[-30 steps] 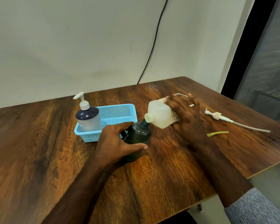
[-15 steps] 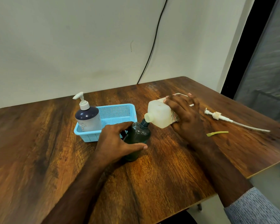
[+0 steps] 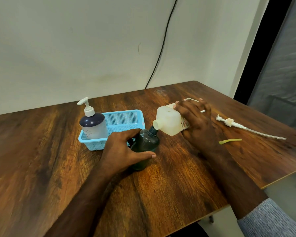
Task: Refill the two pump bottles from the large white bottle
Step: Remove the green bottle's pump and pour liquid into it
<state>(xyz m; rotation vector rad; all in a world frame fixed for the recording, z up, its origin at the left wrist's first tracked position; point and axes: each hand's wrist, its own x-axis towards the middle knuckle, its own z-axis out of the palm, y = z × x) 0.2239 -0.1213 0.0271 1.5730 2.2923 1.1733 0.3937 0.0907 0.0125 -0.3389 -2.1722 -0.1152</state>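
A light blue mesh basket [image 3: 125, 119] is set on a dark wooden table [image 3: 41, 159]. A small yellow-green strip [image 3: 230, 141] is laid near the table's right edge. A black cable [image 3: 162, 47] is run down the pale wall [image 3: 75, 48].

Plain room, prob. home: wood table [image 3: 161, 194], bare wall [image 3: 75, 48], cable [image 3: 162, 48].

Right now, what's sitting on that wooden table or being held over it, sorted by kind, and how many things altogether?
Bottles: 3 (large white bottle, dark green bottle, pump bottle)
Baskets: 1 (blue basket)
Loose pump heads with tube: 1 (pump head)
Small yellow strips: 1 (yellow strip)
Total: 6
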